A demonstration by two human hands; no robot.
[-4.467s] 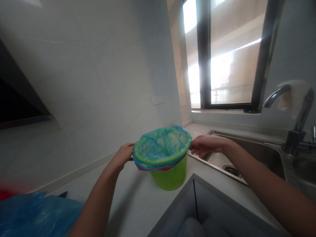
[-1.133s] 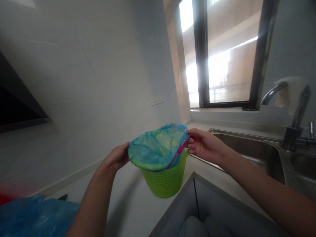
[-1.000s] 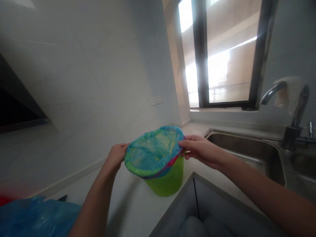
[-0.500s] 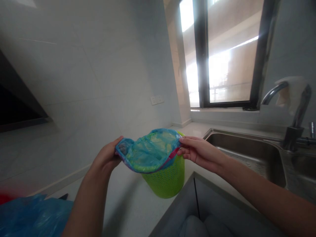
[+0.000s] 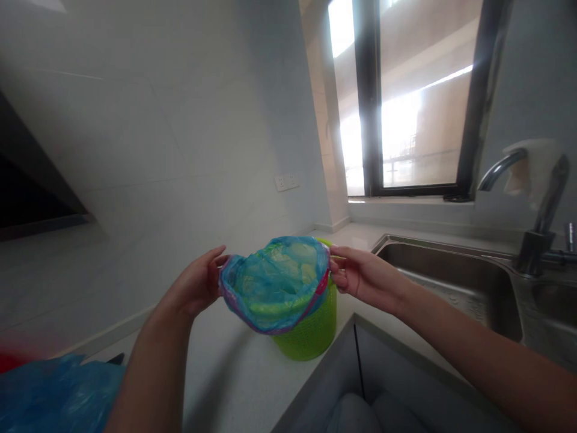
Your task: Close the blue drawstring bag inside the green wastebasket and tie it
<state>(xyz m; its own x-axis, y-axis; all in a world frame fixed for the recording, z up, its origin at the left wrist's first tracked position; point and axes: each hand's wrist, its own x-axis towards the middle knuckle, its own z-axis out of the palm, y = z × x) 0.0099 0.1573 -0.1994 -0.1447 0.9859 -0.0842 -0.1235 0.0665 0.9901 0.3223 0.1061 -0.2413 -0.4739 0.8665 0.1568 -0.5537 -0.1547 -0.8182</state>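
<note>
A thin blue plastic bag (image 5: 279, 285) with a purple and red hem lines a green perforated plastic basket (image 5: 306, 337) standing on the counter. Its rim is folded outward over the basket's top and droops at the front left. My left hand (image 5: 196, 279) is at the bag's left edge, its fingertips partly hidden behind the hem and one finger stretched out above. On the right, my right hand (image 5: 363, 273) pinches the hem between thumb and fingers, close against the basket's rim.
A steel sink (image 5: 451, 288) with a chrome faucet (image 5: 536, 240) lies to the right. Another crumpled blue plastic bag (image 5: 58, 391) is at the lower left, beside something red. The counter's front edge (image 5: 315, 379) runs just before the basket. A wall socket (image 5: 287, 182) sits behind.
The bag's left edge has moved in toward the basket, and its mouth looks rounder, with the front hem hanging lower. My left hand's fingers have loosened slightly; my right hand has barely shifted.
</note>
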